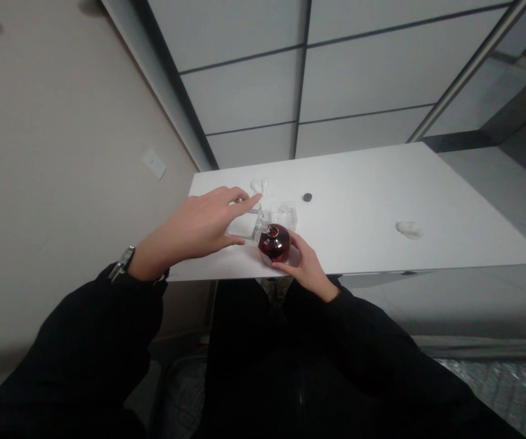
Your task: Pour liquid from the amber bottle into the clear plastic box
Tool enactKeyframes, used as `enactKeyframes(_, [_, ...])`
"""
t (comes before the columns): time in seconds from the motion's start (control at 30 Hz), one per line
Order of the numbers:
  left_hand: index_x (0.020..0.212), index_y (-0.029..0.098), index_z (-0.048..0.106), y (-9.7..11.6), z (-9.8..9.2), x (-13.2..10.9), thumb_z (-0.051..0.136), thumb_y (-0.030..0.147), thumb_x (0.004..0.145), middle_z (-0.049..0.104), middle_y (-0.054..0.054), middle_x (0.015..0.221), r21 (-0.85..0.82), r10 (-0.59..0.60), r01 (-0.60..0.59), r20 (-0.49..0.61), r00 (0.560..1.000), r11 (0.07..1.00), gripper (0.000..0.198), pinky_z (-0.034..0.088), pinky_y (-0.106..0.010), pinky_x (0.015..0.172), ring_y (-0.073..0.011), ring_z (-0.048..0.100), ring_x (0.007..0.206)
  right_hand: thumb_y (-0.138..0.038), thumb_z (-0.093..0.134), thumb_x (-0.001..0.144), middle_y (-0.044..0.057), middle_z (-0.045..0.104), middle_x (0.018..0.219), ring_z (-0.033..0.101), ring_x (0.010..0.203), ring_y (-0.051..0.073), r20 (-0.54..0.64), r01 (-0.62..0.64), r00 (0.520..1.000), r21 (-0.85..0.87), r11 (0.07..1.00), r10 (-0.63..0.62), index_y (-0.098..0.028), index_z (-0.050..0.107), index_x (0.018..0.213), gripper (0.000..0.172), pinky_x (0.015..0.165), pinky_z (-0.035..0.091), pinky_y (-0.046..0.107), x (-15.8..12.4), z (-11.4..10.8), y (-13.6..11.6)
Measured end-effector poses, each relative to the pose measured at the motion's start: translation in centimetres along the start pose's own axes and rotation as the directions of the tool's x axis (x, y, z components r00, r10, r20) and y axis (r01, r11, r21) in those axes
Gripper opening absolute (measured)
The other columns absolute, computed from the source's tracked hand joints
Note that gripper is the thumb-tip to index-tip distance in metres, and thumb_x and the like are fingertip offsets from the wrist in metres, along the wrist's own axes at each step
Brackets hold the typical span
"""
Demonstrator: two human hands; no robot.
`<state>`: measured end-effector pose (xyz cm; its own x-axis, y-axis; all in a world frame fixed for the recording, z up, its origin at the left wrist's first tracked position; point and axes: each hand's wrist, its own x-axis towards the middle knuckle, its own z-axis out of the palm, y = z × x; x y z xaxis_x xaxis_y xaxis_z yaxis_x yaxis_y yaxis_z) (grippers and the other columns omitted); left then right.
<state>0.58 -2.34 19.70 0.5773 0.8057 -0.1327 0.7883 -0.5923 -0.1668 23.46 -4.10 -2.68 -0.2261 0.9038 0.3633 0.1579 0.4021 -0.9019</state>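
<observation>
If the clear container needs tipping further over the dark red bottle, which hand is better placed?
Probably the left hand: it holds the clear container, with its neck end by the opening of the dark red bottle. The right hand grips that bottle's side, better for steadying.

White table (359, 183), beige wall (61, 152) + socket (155, 164) off left edge, dark-striped pale panels (244, 97) past far edge, light kinda dim.

From afar, I saw a glossy, glass-like round bottle (277, 249), a smooth, transparent vessel (244, 227), a shiny, metallic-looking wristband (122, 264), matt cloth sleeves (89, 335) and a smooth, faintly satiny surface (359, 189).
</observation>
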Motion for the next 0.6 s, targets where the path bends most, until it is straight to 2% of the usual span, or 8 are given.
enactKeyframes(0.2, [0.162,0.031,0.035,-0.2,0.2,0.1,0.061,0.055,0.098,0.056,-0.011,0.152,-0.014,0.016,-0.016,-0.013,1.000,1.000,0.073,0.053,-0.038,0.096,-0.0340,0.056,0.135,-0.054,0.088,0.079,0.013,0.062,0.150,0.057,0.141,0.036,0.007,-0.001,1.000,-0.004,1.000,0.001,-0.028,0.053,0.149,0.082,0.122,0.041,0.063,0.0,0.0,-0.1])
enactKeyframes(0.3, [0.160,0.031,0.040,-0.6,0.4,0.2,0.063,0.057,0.096,0.058,-0.010,0.151,-0.079,0.015,-0.018,-0.038,0.999,0.997,0.072,0.053,-0.039,0.098,-0.0339,0.058,0.134,-0.053,0.089,0.078,0.013,0.062,0.150,0.058,0.140,0.036,0.001,-0.014,1.000,0.010,1.000,0.014,-0.028,0.054,0.148,0.083,0.122,0.042,0.062,0.0,0.0,-0.1])
enactKeyframes(0.5, [0.147,0.029,0.055,-1.9,1.8,0.6,0.076,0.057,0.085,0.062,-0.008,0.147,-0.357,-0.017,-0.017,-0.091,0.996,0.934,0.072,0.050,-0.046,0.109,-0.0337,0.061,0.133,-0.049,0.090,0.077,0.013,0.063,0.149,0.059,0.138,0.034,0.003,-0.009,1.000,0.032,0.999,0.009,-0.026,0.055,0.146,0.081,0.121,0.045,0.058,-0.1,-0.1,-0.1])
enactKeyframes(0.6, [0.141,0.027,0.058,-2.5,3.6,0.8,0.083,0.051,0.079,0.064,-0.008,0.144,-0.601,-0.051,-0.043,-0.138,0.989,0.798,0.072,0.050,-0.048,0.113,-0.0316,0.062,0.132,-0.049,0.089,0.077,0.014,0.063,0.147,0.061,0.136,0.034,-0.027,-0.010,1.000,0.032,0.999,0.011,-0.025,0.054,0.146,0.081,0.118,0.049,0.056,-0.1,-0.7,-0.4])
